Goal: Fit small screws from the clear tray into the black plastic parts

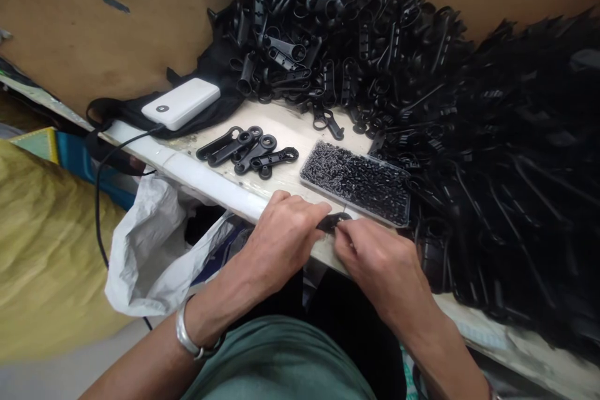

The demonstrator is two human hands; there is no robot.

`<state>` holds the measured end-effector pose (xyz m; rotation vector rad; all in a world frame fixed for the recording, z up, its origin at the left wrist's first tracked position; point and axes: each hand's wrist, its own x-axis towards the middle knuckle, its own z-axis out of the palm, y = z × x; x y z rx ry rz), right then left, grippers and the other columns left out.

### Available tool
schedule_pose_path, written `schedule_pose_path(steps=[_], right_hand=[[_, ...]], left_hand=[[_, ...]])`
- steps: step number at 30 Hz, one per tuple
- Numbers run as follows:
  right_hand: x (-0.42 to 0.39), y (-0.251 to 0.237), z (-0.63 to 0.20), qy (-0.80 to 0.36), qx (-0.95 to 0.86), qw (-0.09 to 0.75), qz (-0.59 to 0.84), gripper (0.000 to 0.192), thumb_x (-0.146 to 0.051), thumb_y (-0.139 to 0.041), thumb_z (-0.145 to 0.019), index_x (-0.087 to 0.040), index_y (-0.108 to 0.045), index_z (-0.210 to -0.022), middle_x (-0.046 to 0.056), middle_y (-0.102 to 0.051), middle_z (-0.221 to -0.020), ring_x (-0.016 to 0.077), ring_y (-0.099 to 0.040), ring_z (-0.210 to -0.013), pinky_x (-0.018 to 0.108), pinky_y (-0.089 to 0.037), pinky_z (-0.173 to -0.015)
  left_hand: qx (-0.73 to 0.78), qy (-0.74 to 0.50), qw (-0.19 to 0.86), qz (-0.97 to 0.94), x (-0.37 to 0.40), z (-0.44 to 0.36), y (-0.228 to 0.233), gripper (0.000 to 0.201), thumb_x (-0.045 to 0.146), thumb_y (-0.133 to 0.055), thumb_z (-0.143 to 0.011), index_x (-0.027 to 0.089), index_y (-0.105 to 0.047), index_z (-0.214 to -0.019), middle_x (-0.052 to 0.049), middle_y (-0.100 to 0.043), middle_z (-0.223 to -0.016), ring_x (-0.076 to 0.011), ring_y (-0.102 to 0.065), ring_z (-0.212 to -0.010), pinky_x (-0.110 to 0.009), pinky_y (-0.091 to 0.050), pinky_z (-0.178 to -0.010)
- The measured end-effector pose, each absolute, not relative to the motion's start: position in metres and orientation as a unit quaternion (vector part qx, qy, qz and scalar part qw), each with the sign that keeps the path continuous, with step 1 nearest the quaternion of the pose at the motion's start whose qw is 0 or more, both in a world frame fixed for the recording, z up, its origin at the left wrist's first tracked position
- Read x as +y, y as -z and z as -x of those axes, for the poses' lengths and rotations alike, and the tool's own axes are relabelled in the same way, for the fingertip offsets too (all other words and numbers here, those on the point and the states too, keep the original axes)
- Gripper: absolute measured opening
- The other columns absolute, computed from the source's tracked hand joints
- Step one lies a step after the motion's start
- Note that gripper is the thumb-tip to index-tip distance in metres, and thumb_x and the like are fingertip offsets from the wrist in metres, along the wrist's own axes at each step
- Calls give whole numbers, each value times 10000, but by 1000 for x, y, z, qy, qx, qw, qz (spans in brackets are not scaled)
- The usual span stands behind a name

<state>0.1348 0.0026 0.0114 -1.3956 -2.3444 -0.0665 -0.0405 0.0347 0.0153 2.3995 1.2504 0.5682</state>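
My left hand (281, 240) and my right hand (379, 269) meet at the table's front edge, both pinching one small black plastic part (334, 221). Most of that part is hidden under my fingers. Just beyond them lies a shallow clear tray (400, 215) filled with tiny black pieces. A small group of black plastic clips (248, 150) lies to the left of the tray. A silver bracelet sits on my left wrist.
A large heap of black plastic clips (356, 31) covers the back and right of the table (281, 125). A white power bank (180, 103) with a black cable rests on black cloth at the left. A white plastic bag (150, 244) hangs below the table edge.
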Motion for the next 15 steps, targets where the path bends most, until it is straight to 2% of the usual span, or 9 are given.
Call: schedule_pose_path(steps=[3, 7, 9, 12, 15], right_hand=[[5, -15, -137, -22, -835, 193, 515, 225, -138, -470, -907, -163, -548, -698, -14, -486, -628, 122, -498, -552, 276, -330, -582], [12, -27, -142, -135, -826, 163, 522, 191, -155, -478, -914, -174, -575, -750, -12, -566, -696, 124, -542, -634, 257, -352, -635], [15, -33, -143, -179, -816, 154, 527, 215, -140, -483, -905, -182, -561, -709, -23, -576, -689, 117, -540, -633, 247, -347, -623], [18, -39, -141, -192, -808, 145, 538, 263, -133, -491, -890, -182, -503, -631, -36, -545, -627, 107, -505, -578, 247, -325, -580], [18, -39, -140, -200, -798, 146, 550, 248, -140, -510, -877, -183, -524, -633, -44, -552, -615, 101, -509, -560, 241, -333, -573]], left_hand=[[441, -199, 194, -853, 34, 41, -15, 127, 117, -630, -810, 182, -611, -918, 11, -659, -766, -193, -619, -798, -353, -379, -796], [437, -199, 199, -854, 34, 41, -16, 166, 100, -639, -797, 189, -640, -937, 6, -670, -797, -191, -620, -815, -350, -394, -809], [437, -205, 191, -855, 35, 41, -16, 182, 96, -639, -793, 183, -647, -953, -1, -677, -804, -195, -622, -809, -353, -402, -807], [434, -212, 183, -856, 36, 41, -15, 193, 86, -632, -789, 183, -653, -954, -5, -684, -801, -200, -624, -800, -354, -411, -792], [426, -216, 182, -860, 36, 41, -14, 208, 75, -622, -790, 197, -652, -956, 0, -688, -813, -198, -628, -808, -355, -416, -789]])
